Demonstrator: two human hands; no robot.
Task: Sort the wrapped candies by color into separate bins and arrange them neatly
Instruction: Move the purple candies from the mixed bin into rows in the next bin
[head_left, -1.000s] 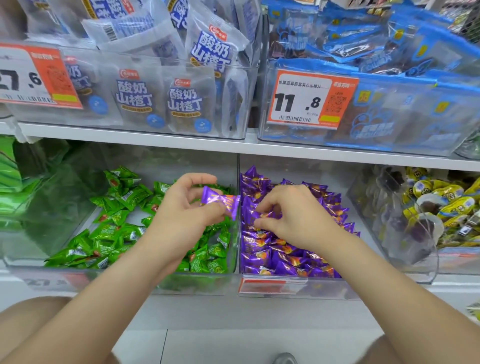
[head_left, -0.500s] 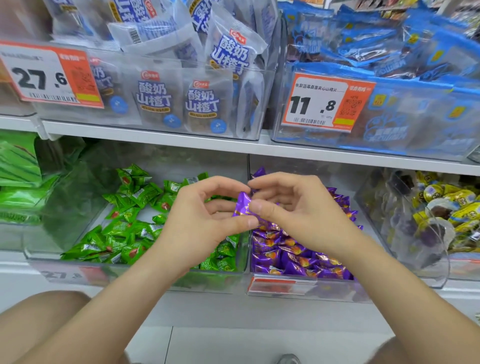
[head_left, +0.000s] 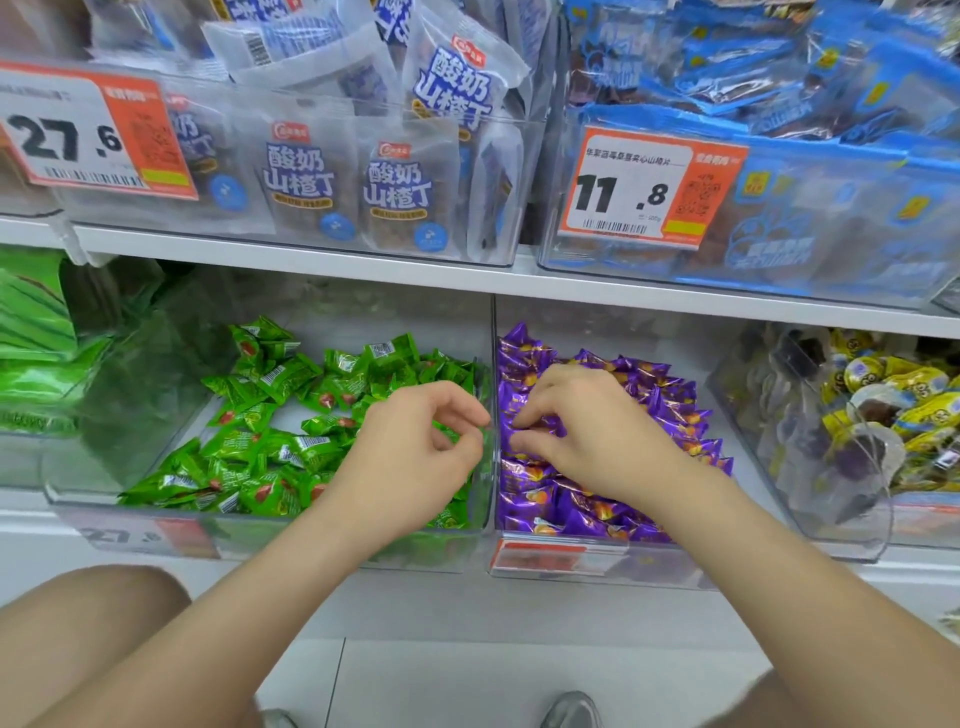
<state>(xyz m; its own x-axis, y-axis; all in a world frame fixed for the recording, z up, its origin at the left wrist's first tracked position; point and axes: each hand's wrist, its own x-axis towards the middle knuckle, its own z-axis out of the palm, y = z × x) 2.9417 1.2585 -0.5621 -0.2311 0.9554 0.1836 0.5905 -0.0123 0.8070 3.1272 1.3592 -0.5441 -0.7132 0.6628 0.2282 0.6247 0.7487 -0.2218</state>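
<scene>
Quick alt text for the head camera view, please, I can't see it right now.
Right hand rests fingertips-down on the purple candies; left hand, loosely curled and empty, hovers over the green candies just to their left.

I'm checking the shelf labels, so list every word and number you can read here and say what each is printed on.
"27.6": left orange-and-white price tag, upper shelf.
"11.8": right orange-and-white price tag, upper shelf.
"酸奶山楂丁": frosted white snack packets beside the left tag.
Unreadable, too small or blurred: both tags' fine print, blue snack packets, green wrapped candies, purple wrapped candies, lower-shelf price tags.
</scene>
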